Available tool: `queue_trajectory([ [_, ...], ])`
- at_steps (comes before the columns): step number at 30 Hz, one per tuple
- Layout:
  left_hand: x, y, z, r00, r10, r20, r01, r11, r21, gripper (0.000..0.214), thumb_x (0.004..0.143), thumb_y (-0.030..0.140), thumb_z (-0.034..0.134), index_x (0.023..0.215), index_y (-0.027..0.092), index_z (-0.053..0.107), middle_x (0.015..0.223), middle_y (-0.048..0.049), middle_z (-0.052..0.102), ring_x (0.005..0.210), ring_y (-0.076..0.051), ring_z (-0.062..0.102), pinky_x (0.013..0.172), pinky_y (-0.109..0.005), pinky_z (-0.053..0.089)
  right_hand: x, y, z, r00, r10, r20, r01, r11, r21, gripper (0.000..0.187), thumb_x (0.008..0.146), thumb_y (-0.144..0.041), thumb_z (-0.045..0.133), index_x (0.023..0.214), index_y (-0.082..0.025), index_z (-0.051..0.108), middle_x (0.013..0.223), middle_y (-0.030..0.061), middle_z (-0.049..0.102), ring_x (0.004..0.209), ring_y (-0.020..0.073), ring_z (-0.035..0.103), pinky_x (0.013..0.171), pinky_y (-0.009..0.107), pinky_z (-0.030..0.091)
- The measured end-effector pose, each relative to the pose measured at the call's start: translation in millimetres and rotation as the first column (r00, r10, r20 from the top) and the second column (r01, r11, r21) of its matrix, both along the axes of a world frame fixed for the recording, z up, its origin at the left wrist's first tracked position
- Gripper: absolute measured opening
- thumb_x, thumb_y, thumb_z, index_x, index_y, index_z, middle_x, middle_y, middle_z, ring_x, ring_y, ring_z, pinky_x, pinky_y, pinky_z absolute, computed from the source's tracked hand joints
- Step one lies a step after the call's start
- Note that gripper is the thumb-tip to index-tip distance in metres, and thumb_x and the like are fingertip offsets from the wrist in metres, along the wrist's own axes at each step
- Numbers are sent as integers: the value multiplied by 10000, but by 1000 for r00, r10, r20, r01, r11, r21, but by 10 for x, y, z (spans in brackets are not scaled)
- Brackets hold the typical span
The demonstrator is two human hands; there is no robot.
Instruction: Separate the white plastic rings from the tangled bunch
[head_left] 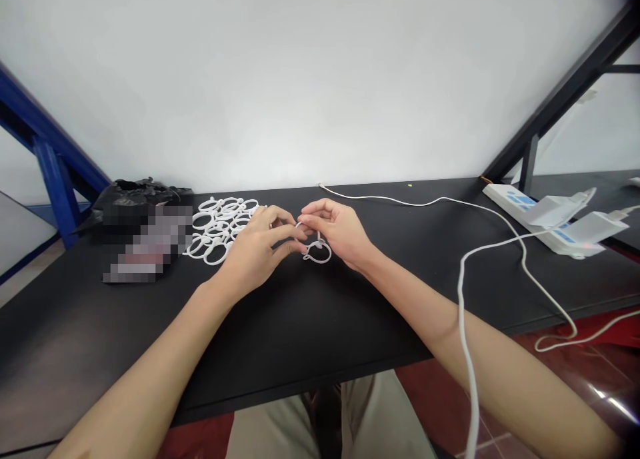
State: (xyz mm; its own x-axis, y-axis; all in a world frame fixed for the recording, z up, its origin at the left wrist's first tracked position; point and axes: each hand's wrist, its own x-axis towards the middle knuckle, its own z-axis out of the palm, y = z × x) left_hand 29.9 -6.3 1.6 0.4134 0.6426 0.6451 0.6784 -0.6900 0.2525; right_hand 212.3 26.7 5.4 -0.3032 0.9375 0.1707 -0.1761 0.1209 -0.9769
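Observation:
Over the middle of the black table (pixel 320 339), my two hands meet at one thin white ring (pixel 299 224). My left hand (pixel 260 242) pinches it from the left, and the fingertips of my right hand (pixel 340 229) close on its other side. Most of this ring is hidden behind the fingers. Just below the fingertips another white ring (pixel 319 251) with a small loop shows; whether it is joined to the pinched one I cannot tell. Left of my left hand lies a group of several white rings (pixel 217 229), many with small loops, partly covered by that hand.
A crumpled black plastic bag (pixel 135 196) and a blurred-out package (pixel 150 246) lie at the left. On the right is a white power strip (pixel 545 219) with plugged-in adapters. A white cable (pixel 465 312) crosses over my right forearm. A pale wall (pixel 300 79) stands behind.

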Motion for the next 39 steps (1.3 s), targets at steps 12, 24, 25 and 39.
queue_trajectory([
  [12,38,-9,35,988,136,79,-141,988,64,225,955,346,578,807,221,692,906,-38,691,820,-186,562,793,-351,478,13,-53,39,997,74,23,-74,997,-7,310,806,-450,750,952,-182,697,798,-9,695,658,90,652,686,243,551],
  [24,87,-30,-4,990,128,60,-126,991,-42,220,969,323,535,826,217,665,796,-10,674,769,-163,593,788,-324,476,30,1,-22,984,-28,174,8,994,110,250,860,-410,688,969,-189,732,731,-12,698,591,88,620,634,237,533],
  [25,88,-30,-7,990,126,56,-124,991,-50,218,970,326,531,837,215,664,797,-10,671,770,-163,593,774,-320,472,31,4,-32,986,-25,166,7,994,109,264,862,-422,682,979,-189,729,737,-11,698,583,87,618,625,236,532],
  [39,-425,162,-47,723,652,-230,-681,728,-78,333,953,318,413,1004,209,724,1121,-153,666,1106,-388,503,868,-528,417,142,-77,67,546,-262,796,-326,808,490,239,853,-435,692,901,-201,703,920,66,702,937,228,610,839,379,464],
])
